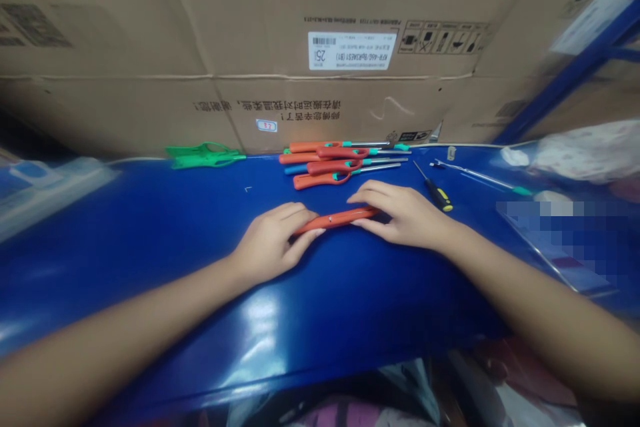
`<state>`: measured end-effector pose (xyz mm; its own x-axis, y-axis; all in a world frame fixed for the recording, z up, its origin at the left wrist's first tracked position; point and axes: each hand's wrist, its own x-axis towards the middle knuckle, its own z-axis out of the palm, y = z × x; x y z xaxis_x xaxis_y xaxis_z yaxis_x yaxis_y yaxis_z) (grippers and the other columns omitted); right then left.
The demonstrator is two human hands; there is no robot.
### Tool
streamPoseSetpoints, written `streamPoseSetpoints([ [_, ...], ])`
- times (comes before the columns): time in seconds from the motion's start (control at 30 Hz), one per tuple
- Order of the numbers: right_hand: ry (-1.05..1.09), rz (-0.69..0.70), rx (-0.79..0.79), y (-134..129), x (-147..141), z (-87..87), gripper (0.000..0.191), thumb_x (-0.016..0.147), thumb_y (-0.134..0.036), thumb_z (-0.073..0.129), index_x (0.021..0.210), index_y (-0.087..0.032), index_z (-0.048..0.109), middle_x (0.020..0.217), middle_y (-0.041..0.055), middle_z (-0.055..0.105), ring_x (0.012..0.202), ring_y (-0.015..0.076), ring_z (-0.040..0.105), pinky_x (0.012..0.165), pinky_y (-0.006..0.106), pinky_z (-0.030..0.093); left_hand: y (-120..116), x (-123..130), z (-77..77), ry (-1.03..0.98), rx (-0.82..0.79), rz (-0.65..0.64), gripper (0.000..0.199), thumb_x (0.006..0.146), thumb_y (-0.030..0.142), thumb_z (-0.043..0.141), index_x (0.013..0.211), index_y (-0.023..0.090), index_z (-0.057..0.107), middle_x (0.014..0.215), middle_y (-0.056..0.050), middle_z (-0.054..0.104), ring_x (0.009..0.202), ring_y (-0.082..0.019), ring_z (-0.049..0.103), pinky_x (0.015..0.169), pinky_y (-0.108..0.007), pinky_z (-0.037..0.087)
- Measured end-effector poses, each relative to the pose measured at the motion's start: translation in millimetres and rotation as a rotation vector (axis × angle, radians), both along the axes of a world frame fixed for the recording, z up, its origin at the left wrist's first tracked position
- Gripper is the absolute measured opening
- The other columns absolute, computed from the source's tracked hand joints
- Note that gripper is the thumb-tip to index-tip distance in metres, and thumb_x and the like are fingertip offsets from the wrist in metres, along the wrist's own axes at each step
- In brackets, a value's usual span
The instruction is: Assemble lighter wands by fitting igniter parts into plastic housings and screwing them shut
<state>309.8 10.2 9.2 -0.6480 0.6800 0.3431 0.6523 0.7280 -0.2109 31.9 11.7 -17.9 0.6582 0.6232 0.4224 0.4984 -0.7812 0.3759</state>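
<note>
Between both hands lies an orange-red lighter handle [336, 219], held low over the blue tabletop with a small mark or screw on its side. My left hand [273, 240] is closed on its left end, thumb in front and fingers behind. The right end sits in my right hand [400, 213], pinched between thumb and fingers, which cover that end. Just behind the hands is a pile of long-necked lighters [325, 180] with orange, red and blue handles, teal triggers and metal barrels. Beyond my right hand rests a black and yellow screwdriver [440, 197].
A large cardboard box [270, 47] stands along the back of the blue table [200, 320]. Green plastic pieces [203, 155] lie at the back left. On the right are a loose metal rod [480, 177], a white plastic bag [595, 150] and a clear flat packet [555, 257].
</note>
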Motion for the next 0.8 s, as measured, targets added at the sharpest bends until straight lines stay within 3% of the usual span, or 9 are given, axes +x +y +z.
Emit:
streamPoseSetpoints([
  [0.27,-0.063,0.007,-0.043,1,-1,1.3,0.016,0.096,-0.034,0.06,0.1,-0.019,0.064,0.098,0.0055,0.069,0.086,0.0189,0.064,0.073,0.03,0.048,3,1,-1.6,-0.006,-0.042,0.032,0.026,0.1,0.035,0.055,0.118,0.021,0.068,0.108,-0.007,0.069,0.097,-0.022,0.063,0.088,-0.035,0.05],
  [0.4,-0.112,-0.013,-0.044,1,-2,-0.1,0.013,0.092,-0.031,0.066,0.091,-0.019,0.062,0.094,0.0045,0.067,0.083,0.0187,0.062,0.067,0.028,0.043,4,3,-2.2,0.038,-0.05,0.028,0.032,0.097,0.04,0.061,0.12,0.02,0.068,0.107,-0.008,0.069,0.097,-0.023,0.062,0.087,-0.038,0.05],
  [0.6,-0.072,0.039,-0.119,1,-3,-2.5,0.012,0.097,-0.03,0.06,0.094,-0.02,0.064,0.099,0.0054,0.067,0.09,0.0189,0.062,0.074,0.029,0.044,8,3,-4.7,-0.03,-0.139,0.036,0.029,0.092,0.039,0.066,0.113,0.02,0.071,0.106,-0.008,0.07,0.1,-0.024,0.062,0.089,-0.039,0.051],
  [0.8,0.03,0.013,-0.145,-2,-8,-6.2,0.011,0.093,-0.027,0.064,0.085,-0.019,0.061,0.085,0.0028,0.064,0.079,0.0172,0.058,0.069,0.028,0.042,12,3,-5.9,-0.046,-0.192,0.03,0.026,0.085,0.035,0.073,0.105,0.019,0.071,0.101,-0.007,0.071,0.094,-0.023,0.064,0.089,-0.041,0.05],
])
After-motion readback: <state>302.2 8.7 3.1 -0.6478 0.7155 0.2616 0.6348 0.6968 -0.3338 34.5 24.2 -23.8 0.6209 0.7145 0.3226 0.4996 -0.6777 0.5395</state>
